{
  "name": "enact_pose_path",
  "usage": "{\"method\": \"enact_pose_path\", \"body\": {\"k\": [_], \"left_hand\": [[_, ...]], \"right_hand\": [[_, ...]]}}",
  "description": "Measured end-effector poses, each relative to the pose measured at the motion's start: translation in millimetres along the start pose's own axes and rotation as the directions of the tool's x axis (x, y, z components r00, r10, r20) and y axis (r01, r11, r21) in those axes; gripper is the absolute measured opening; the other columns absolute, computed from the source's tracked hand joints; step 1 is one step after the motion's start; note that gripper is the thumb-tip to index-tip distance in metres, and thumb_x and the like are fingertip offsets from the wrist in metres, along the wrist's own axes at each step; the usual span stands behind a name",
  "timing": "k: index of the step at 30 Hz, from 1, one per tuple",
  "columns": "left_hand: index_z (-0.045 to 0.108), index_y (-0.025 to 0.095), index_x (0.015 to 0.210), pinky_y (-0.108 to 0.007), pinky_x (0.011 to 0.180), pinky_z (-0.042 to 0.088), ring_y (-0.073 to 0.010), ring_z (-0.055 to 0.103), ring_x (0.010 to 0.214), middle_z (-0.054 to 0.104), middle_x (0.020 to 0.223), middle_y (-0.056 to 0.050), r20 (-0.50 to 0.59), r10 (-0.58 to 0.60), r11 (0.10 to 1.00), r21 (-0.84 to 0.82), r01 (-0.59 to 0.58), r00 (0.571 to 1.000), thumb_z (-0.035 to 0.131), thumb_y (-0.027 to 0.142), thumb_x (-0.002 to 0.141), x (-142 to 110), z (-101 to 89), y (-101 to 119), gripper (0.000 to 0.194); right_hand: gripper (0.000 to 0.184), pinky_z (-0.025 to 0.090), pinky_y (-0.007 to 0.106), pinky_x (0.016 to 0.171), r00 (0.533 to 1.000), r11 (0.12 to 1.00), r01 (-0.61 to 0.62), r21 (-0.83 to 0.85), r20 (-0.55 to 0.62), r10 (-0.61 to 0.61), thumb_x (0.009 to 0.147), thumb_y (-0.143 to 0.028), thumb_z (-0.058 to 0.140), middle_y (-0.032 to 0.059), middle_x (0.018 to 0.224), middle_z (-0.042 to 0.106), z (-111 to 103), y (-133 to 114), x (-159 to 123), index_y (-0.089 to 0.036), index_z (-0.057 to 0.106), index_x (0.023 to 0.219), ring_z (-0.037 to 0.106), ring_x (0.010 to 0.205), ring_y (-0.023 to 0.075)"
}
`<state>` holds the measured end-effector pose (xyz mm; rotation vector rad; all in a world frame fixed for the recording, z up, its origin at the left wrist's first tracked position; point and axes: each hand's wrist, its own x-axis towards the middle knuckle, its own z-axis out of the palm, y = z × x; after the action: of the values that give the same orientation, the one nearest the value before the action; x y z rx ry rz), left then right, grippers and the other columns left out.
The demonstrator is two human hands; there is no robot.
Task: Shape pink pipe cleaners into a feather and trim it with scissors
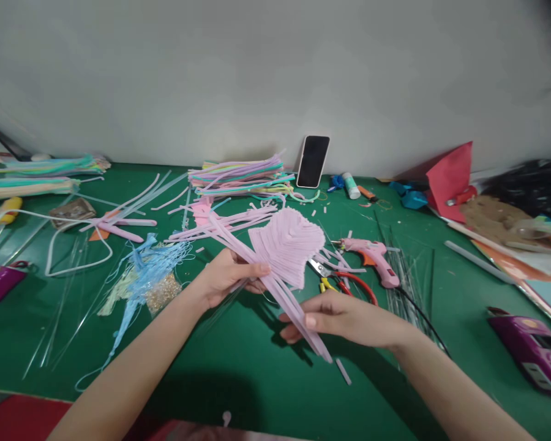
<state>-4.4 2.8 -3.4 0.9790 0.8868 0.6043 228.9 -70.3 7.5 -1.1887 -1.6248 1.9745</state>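
A bundle of pale pink pipe cleaners (287, 300) runs slantwise between my hands above the table. My left hand (232, 275) is closed around its middle, thumb on top. Near the bundle's lower end, my right hand (333, 318) has its thumb on the near side and fingers behind the strands. Just beyond the bundle is a leaf- or heart-shaped pink piece (291, 242) of pipe cleaners laid in rows; whether my left fingers also hold it is hidden. Scissors (319, 267) and red-handled pliers (356, 282) lie near my right hand.
A pink glue gun (371, 256) with a black cord lies right. Behind are piled coloured pipe cleaners (239, 174) and a phone (313, 160) leaning on the wall. Blue tassels (149, 263) and a bag of gold beads (163, 293) lie left. Purple devices (532, 352) flank the green table (202, 380).
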Motion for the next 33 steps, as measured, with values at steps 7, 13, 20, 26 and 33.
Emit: {"method": "enact_pose_path", "body": {"k": [7,13,20,26,33], "left_hand": [[0.069,0.012,0.077,-0.025,0.054,0.054,-0.0153,0.065,0.058,0.069,0.066,-0.005,0.043,0.009,1.000,0.003,-0.009,0.999,0.086,0.028,0.061,-2.0,1.8,1.9,0.029],[0.069,0.012,0.085,-0.028,0.057,0.056,-0.0170,0.066,0.061,0.071,0.072,-0.006,-0.002,0.061,0.998,0.003,-0.061,0.998,0.086,0.029,0.061,0.6,4.4,-2.9,0.034],[0.069,0.011,0.078,-0.028,0.059,0.057,-0.0165,0.066,0.061,0.071,0.069,-0.006,-0.075,0.073,0.997,0.013,-0.072,0.995,0.087,0.030,0.058,1.4,5.6,-4.7,0.033],[0.069,0.011,0.078,-0.027,0.056,0.056,-0.0148,0.064,0.056,0.069,0.065,-0.005,-0.050,0.062,0.998,0.012,-0.062,0.997,0.088,0.031,0.058,0.8,4.9,-3.6,0.034],[0.070,0.010,0.073,-0.024,0.053,0.055,-0.0140,0.063,0.055,0.069,0.063,-0.006,-0.047,0.046,0.999,0.015,-0.045,0.998,0.087,0.032,0.059,2.1,2.3,-2.6,0.031]], "right_hand": [[0.044,0.054,0.036,0.083,0.994,0.968,-0.040,0.248,0.105,0.015,0.087,-0.051,0.059,0.0137,0.095,0.076,10.1,4.8,13.4,-0.011,0.069,0.102,0.073,0.088,0.0216],[0.045,0.050,0.029,0.072,0.997,0.993,-0.022,0.117,0.078,0.013,0.091,-0.053,0.052,0.0105,0.089,0.077,4.7,2.7,8.0,-0.013,0.067,0.102,0.071,0.081,0.0177],[0.047,0.041,0.024,0.057,0.990,0.989,-0.042,0.140,0.139,0.022,0.092,-0.055,0.046,0.0040,0.068,0.072,8.6,5.5,10.3,-0.014,0.065,0.103,0.065,0.061,0.0130],[0.043,0.046,0.029,0.069,0.992,0.978,-0.048,0.201,0.123,0.023,0.090,-0.055,0.051,0.0037,0.064,0.071,3.8,6.7,5.3,-0.014,0.064,0.084,0.070,0.075,0.0180],[0.043,0.033,0.024,0.052,0.997,0.998,-0.035,-0.043,0.065,0.037,0.092,-0.055,0.046,0.0057,0.084,0.077,-0.6,-8.6,-4.1,-0.017,0.066,0.097,0.052,0.054,0.0103]]}}
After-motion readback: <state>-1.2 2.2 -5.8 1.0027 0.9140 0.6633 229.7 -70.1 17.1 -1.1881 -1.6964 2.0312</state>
